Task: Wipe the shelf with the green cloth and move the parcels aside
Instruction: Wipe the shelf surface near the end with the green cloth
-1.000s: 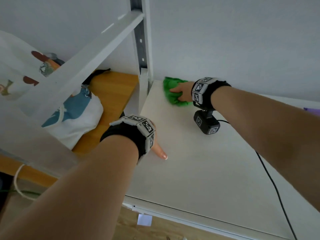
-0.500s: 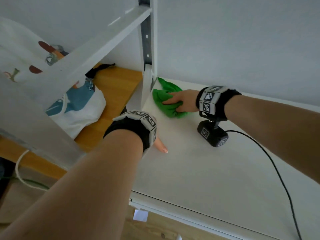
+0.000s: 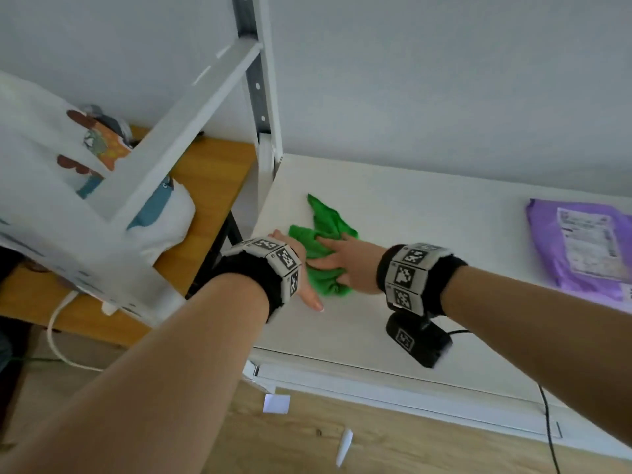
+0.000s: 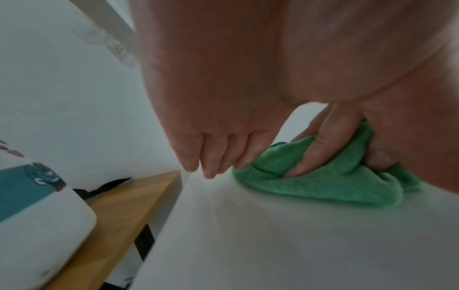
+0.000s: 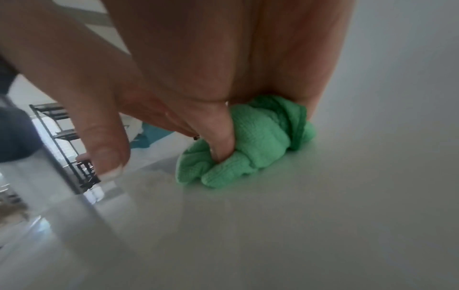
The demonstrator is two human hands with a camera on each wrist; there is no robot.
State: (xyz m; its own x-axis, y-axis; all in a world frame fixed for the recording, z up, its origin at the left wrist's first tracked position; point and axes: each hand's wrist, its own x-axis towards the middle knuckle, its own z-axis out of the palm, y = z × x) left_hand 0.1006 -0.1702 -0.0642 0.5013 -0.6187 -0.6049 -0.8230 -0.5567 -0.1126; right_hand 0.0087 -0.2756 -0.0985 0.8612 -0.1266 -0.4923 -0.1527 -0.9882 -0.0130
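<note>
— How far along is the wiping being judged to be?

— It is being judged as mid-way. The green cloth [image 3: 325, 258] is being pressed onto the white shelf [image 3: 427, 213] near its front left corner, bunched under the right hand [image 3: 345, 265], whose grip is being kept curled into the fabric; in the right wrist view a finger is being dug into the folds of the green cloth [image 5: 250, 145].

— And the left hand [image 3: 304, 268]?

— Nothing is being grasped by it. Its grip is being left released, fingers straight and resting on the shelf just beside the cloth, as is being shown in the left wrist view [image 4: 213, 149].

— Are the parcels being dealt with?

— Only one purple parcel [image 3: 581, 248] is being seen, lying on the shelf well apart to the right and not being touched. Whether it is already being counted as moved aside cannot be told. The stretch between cloth and parcel is probably still being left to wipe, though no dirt is being made out.
</note>
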